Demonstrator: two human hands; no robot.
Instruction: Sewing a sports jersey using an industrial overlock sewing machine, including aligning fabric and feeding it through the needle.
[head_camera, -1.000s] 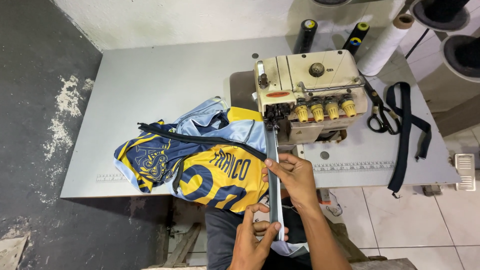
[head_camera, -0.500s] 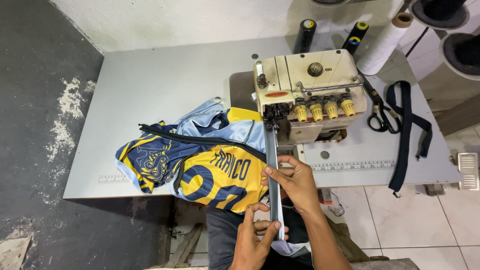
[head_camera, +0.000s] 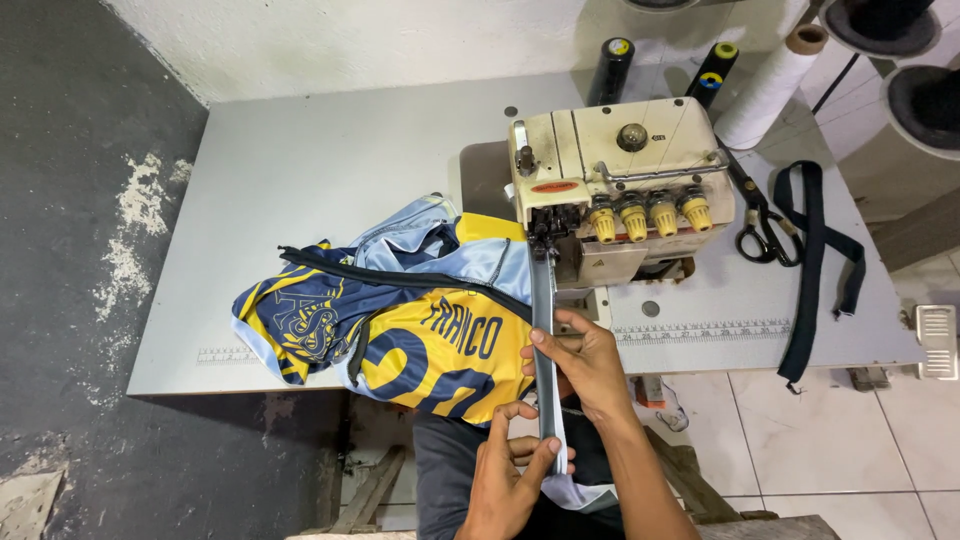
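Note:
A yellow, navy and light blue sports jersey (head_camera: 400, 320) lies bunched on the grey table in front of a cream overlock sewing machine (head_camera: 615, 190). One folded edge (head_camera: 543, 330) of it runs straight from the machine's presser foot toward me. My right hand (head_camera: 585, 365) pinches this edge near the table's front, thumb on top. My left hand (head_camera: 510, 475) grips the same edge lower down, below the table's edge, over my lap.
Black scissors (head_camera: 755, 225) and a dark strap (head_camera: 815, 260) lie right of the machine. Thread cones (head_camera: 770, 85) stand behind it. The grey table (head_camera: 320, 150) has a printed ruler along its front edge. A dark floor lies to the left, with white tiles to the right.
Both hands hold the jersey's edge as before; they have barely shifted. The view has moved slightly.

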